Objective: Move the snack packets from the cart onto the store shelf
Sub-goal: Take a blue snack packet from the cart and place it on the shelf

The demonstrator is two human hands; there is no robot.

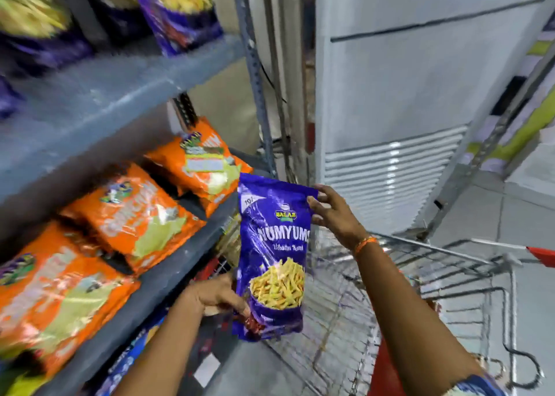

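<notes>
Two hands on one purple snack packet, upright between shelf and cart.

Right hand raised, arm reaching forward across the wire cart, fingers and thumb pinched on the packet's top right corner, orange thread band at the wrist. Left hand lower, forearm angled up from below, fingers closed on the lower left edge near the bottom seam. Packet held in the air just beside the grey shelf edge, above the cart basket. Orange packets lying in a row on that shelf; more purple packets, blurred, on the shelf above.
</notes>
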